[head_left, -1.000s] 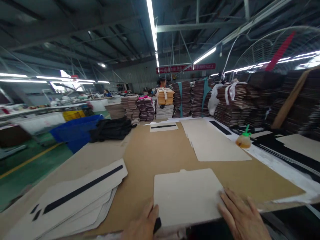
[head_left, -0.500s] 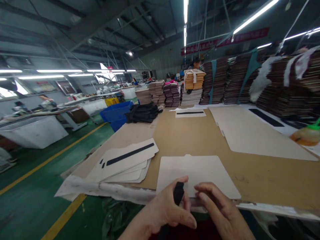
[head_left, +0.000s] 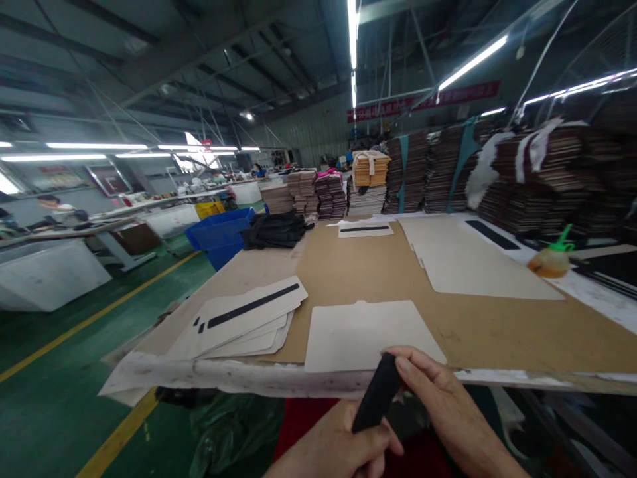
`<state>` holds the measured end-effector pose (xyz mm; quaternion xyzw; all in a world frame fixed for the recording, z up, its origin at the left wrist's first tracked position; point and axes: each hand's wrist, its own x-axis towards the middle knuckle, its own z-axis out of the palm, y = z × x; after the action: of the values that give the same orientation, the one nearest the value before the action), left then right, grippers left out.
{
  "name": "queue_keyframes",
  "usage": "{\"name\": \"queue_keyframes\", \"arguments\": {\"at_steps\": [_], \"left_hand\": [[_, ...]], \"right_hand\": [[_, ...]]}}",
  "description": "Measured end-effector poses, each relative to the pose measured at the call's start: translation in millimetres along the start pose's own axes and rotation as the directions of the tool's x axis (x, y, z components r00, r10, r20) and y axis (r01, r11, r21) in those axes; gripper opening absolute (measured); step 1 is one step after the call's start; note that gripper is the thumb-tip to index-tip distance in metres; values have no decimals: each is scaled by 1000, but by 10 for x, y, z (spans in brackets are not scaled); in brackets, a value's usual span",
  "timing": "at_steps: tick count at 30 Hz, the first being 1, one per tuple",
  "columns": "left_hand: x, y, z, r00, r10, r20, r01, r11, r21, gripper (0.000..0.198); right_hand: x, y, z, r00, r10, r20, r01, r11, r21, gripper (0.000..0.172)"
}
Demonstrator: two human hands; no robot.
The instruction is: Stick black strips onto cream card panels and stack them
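Between my two hands is a black strip [head_left: 378, 392], held tilted just off the table's front edge. My left hand [head_left: 348, 438] is closed around its lower end. The fingertips of my right hand [head_left: 432, 385] pinch its upper end. Right behind the hands, a beige board [head_left: 365, 332] with rounded corners and a small tab lies flat on the brown table surface [head_left: 343, 272]. To the left lies a fanned pile of similar beige boards [head_left: 249, 335]; the top one carries a long black strip [head_left: 253, 305] and two short black pieces.
A large beige sheet [head_left: 478, 259] lies at the right, near a bottle with a green nozzle [head_left: 552, 259]. Farther back are a small board with a black strip [head_left: 365, 230], black fabric [head_left: 276, 229], a blue bin [head_left: 219, 236] and tall stacks of brown panels [head_left: 438, 169].
My right hand has come over to the black strip and now pinches its upper end. More of the strip shows above my left hand. The view has shifted to the right.
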<state>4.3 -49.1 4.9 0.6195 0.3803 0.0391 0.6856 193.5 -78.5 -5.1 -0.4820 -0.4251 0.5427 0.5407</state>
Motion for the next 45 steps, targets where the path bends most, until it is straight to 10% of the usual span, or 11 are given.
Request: {"name": "queue_keyframes", "arguments": {"at_steps": [5, 11, 18, 25, 31, 36, 45], "left_hand": [[-267, 44, 10, 995, 65, 69, -77, 979, 188, 19], [-378, 79, 76, 981, 186, 45, -192, 950, 246, 3], [-245, -19, 9, 987, 63, -145, -34, 980, 198, 26], [-265, -113, -400, 938, 167, -303, -81, 958, 277, 35], [-239, -231, -729, 773, 52, -632, 35, 992, 125, 49], [-62, -109, -864, 606, 20, -796, 106, 989, 106, 47], [139, -67, -952, 597, 238, -766, 232, 863, 449, 29]], "right_hand": [[-158, 73, -43, 946, 103, 309, -156, 976, 153, 42], [-269, 134, -27, 950, 152, 274, -193, 973, 130, 42], [-262, 84, -77, 998, 45, -36, -41, 993, 111, 40], [66, 101, -263, 921, -2, -389, 63, 988, 144, 45], [122, 246, -611, 969, 159, -191, -184, 976, -117, 51], [313, 316, -752, 962, 118, -245, -198, 921, -335, 43], [706, -34, -716, 954, -148, -261, -75, 725, -685, 31]]}}
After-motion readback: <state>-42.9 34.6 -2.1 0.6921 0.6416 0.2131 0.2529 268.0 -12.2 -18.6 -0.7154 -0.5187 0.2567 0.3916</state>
